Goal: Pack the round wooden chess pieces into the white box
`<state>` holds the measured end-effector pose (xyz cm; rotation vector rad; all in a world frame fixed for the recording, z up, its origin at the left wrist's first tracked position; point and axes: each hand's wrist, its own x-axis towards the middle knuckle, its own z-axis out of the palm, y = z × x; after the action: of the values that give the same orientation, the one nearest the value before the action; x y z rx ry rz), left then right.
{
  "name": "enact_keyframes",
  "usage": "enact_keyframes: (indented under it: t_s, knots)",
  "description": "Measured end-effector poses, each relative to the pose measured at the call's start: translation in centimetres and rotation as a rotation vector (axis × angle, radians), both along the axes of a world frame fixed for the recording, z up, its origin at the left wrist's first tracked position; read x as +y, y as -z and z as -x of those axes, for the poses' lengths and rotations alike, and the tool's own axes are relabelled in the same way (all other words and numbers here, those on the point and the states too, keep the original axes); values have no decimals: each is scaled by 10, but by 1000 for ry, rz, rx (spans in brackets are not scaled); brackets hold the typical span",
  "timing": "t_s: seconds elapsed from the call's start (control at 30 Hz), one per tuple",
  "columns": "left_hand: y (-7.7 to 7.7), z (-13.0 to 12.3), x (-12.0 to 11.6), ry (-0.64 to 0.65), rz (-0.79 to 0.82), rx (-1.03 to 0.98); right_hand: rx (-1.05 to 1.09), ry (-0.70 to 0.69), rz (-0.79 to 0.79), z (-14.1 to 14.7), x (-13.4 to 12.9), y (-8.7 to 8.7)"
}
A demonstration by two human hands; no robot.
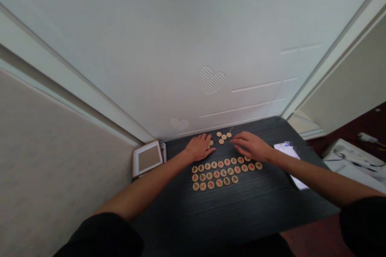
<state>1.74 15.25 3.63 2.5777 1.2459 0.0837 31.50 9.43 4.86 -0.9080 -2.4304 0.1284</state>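
Rising behind everything, a white panel [169, 48] with embossed hearts closes off the far side of the dark wood-grain table [181, 217]. From here I see a picture frame [137, 162] at the table's far left corner, and a lit phone [286, 150] on the right, partly hidden under the right forearm. The left hand [199, 147] lies palm down, thumb spread wide, fingers beside plain discs; the right hand [251, 145] curls loosely, its grip unclear to me, covering part of the top row. Xiangqi pieces [223, 173] sit in three rows nearer the person; four face-down pieces [224, 137] cluster between the hands
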Motion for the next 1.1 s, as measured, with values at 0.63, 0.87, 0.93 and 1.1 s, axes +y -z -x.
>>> enact_keyframes:
  t_s: [0.63,0.87,0.93,1.1]
  knots:
    - [17,4,23,189,-64,38,-224,-225,-26,28,92,39]
    - [16,1,29,306,-79,66,-263,-291,-65,30,96,41]
    - [16,0,28,344,-93,82,-287,-299,-86,31,97,42]
    - [15,-6,27,417,-141,129,-317,-311,-173,31,96,41]
